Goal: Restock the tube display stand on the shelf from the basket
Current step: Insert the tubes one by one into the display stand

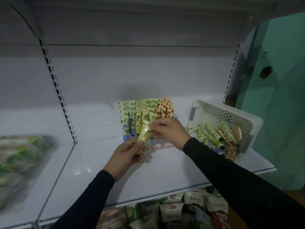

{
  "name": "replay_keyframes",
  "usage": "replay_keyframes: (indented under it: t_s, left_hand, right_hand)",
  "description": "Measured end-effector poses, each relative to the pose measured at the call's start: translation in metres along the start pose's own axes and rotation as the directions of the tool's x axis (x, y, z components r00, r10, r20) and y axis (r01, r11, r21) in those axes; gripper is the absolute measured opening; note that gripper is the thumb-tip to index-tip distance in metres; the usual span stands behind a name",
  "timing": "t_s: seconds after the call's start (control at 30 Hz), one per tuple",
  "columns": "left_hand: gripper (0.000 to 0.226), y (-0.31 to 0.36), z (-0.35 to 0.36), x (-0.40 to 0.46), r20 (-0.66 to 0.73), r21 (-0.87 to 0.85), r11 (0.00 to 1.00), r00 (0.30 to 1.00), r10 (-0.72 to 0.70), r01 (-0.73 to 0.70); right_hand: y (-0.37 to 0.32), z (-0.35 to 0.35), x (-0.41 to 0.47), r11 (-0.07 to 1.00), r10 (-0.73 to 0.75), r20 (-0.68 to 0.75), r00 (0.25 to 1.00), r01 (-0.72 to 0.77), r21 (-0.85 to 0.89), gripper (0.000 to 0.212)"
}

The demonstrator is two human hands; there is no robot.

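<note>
The stand (pixel 146 116) sits at the middle of the frame on the white shelf (pixel 115 171), its rows filled with upright tubes — green and yellow prints to the left, red strawberry prints to the right. Just in front of it, a yellow tube (pixel 144 135) is held by both hands: the left hand (pixel 127 156) grips its lower, capped end, and the right hand (pixel 168 131) pinches the flat crimped top. The basket (pixel 221 119), at the right of the frame and tipped toward the stand, holds a loose heap of tubes.

The step in hand looks like orienting this tube before slotting it. To do it well, I would turn the tube cap down and print forward, then match it to the column of the same yellow pattern — not the green or red ones beside it. Guide it straight down by the crimped end, letting the lower hand release late, so neighbouring tubes are not knocked askew.
</note>
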State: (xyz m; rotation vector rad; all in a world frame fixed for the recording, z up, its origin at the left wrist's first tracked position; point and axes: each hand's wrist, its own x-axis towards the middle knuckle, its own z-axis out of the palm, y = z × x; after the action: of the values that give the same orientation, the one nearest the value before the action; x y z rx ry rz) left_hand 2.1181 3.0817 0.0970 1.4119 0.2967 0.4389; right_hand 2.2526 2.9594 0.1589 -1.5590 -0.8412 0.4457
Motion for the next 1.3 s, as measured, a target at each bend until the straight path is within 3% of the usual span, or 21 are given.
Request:
replay_keyframes:
  t_s: [0.07, 0.13, 0.2, 0.3, 0.33, 0.4, 0.47, 0.57, 0.7, 1.3]
  left_hand:
    - [0.018, 0.002, -0.002, 0.0, -0.022, 0.074, 0.997, 0.999, 0.023, -0.022]
    - [0.014, 0.002, -0.011, 0.0, -0.083, 0.277, 0.958, 0.992, 0.095, -0.069]
    - [0.014, 0.0, -0.026, -0.001, -0.172, 0.494, 0.864, 0.963, 0.207, -0.098]
    - [0.016, -0.002, -0.047, -0.004, -0.282, 0.742, 0.67, 0.908, 0.311, 0.001]
    - [0.021, -0.003, -0.053, -0.003, -0.265, 0.812, 0.582, 0.914, 0.308, 0.04]
    - [0.056, -0.009, -0.06, 0.003, -0.189, 0.915, 0.392, 0.959, 0.213, 0.093]
    - [0.082, -0.017, -0.064, 0.009, -0.096, 0.969, 0.239, 0.985, 0.146, 0.059]
    - [0.078, -0.03, -0.07, 0.019, -0.01, 0.995, 0.101, 0.991, 0.131, -0.003]
    - [0.074, -0.042, -0.076, 0.026, 0.009, 0.999, 0.04, 0.992, 0.128, -0.014]
    - [0.082, -0.047, -0.076, 0.026, 0.011, 0.999, 0.038, 0.984, 0.175, -0.018]
  right_hand:
    - [-0.001, 0.001, 0.003, 1.0, -0.01, -0.016, 1.0, 0.01, -0.016, 0.016]
    - [-0.003, 0.001, 0.006, 0.998, -0.048, -0.074, 0.996, 0.045, -0.045, 0.015]
    - [-0.004, 0.0, 0.01, 0.987, -0.122, -0.141, 0.983, 0.105, -0.122, 0.016]
    - [-0.006, -0.001, 0.015, 0.936, -0.251, -0.208, 0.945, 0.182, -0.3, 0.021]
    - [-0.006, 0.001, 0.016, 0.92, -0.282, -0.218, 0.934, 0.199, -0.339, 0.022]
    - [-0.007, 0.007, 0.019, 0.879, -0.335, -0.215, 0.918, 0.222, -0.422, 0.025]
    - [-0.005, 0.015, 0.022, 0.833, -0.375, -0.192, 0.907, 0.238, -0.5, 0.029]
    - [0.0, 0.023, 0.029, 0.789, -0.414, -0.17, 0.894, 0.259, -0.556, 0.033]
    - [0.006, 0.028, 0.036, 0.771, -0.428, -0.173, 0.887, 0.259, -0.581, 0.033]
    - [0.013, 0.036, 0.051, 0.72, -0.421, -0.162, 0.892, 0.221, -0.657, 0.031]
